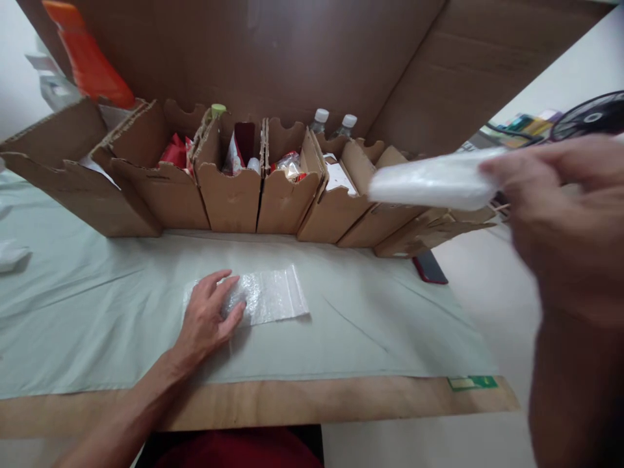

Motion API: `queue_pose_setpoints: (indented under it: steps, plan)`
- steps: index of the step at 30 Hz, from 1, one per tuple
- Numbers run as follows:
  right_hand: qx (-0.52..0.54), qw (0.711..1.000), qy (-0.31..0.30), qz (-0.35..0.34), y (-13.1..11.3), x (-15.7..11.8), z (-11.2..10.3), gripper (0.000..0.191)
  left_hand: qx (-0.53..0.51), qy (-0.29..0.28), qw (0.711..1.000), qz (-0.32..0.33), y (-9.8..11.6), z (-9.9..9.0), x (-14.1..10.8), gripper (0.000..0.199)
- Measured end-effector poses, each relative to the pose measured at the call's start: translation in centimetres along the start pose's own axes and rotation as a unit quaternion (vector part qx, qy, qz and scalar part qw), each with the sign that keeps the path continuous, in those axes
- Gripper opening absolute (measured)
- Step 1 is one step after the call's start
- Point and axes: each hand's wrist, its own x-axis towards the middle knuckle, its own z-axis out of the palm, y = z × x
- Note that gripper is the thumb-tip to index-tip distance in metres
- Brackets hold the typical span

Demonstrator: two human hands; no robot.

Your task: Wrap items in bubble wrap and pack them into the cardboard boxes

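A clear bubble-wrap pouch (273,296) lies flat on the pale green cloth, its open-looking end toward the right. My left hand (209,309) rests over the pouch's left part, fingers apart and slightly bent. Raised at the right, in front of the cardboard boxes, my right hand (560,208) pinches the end of a whitish translucent plastic bundle (433,181), which looks rolled or folded. The bundle points leftward and is blurred by motion, so its exact kind is unclear.
Several cardboard bins (229,201) line the table's back, holding packets and a white card (338,177). Behind them stand an orange bottle (92,65) and clear bottles (320,120). A dark phone (429,268) lies at the right edge. A fan (592,117) is beyond.
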Motion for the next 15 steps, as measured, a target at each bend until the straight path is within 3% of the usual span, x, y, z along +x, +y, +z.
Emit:
queue_pose_setpoints:
  steps: [1, 2, 4, 6, 7, 9, 13, 14, 15]
  plan:
    - [0.053, 0.998, 0.007, -0.014, -1.8, -2.3, 0.2, 0.023, -0.023, 0.027, 0.999, 0.002, 0.3, -0.4, 0.0, 0.048]
    - [0.134, 0.99, -0.025, -0.023, -3.5, -4.8, 0.9, 0.019, -0.048, 0.046, 0.998, 0.012, 0.6, -0.8, 0.1, 0.058]
    - [0.276, 0.945, -0.173, -0.036, -6.2, -9.3, 3.2, 0.02, -0.084, 0.066, 0.993, 0.048, 0.9, -1.4, 0.1, 0.072]
    - [0.317, 0.895, -0.31, -0.055, -7.5, -11.8, 5.0, 0.021, -0.07, 0.036, 0.994, 0.079, 0.8, -1.4, 0.0, 0.075]
    - [0.316, 0.882, -0.345, -0.052, -7.6, -12.1, 5.4, 0.021, -0.046, 0.005, 0.995, 0.086, 0.6, -1.2, 0.0, 0.071]
    - [0.295, 0.896, -0.33, -0.034, -6.8, -10.4, 5.1, 0.019, 0.005, -0.058, 0.994, 0.088, 0.1, -0.4, -0.2, 0.06]
    - [0.151, 0.967, -0.192, -0.066, -4.2, -1.6, 3.8, 0.023, 0.036, -0.09, 0.992, 0.076, -0.5, 0.9, -0.5, 0.048]
    - [0.096, 0.972, -0.199, -0.078, -3.7, 0.5, 4.2, 0.024, 0.037, -0.09, 0.992, 0.075, -0.5, 1.0, -0.5, 0.048]
    - [0.056, 0.964, -0.247, -0.077, -3.1, 2.2, 4.9, 0.028, 0.038, -0.092, 0.992, 0.075, -0.5, 0.9, -0.5, 0.048]
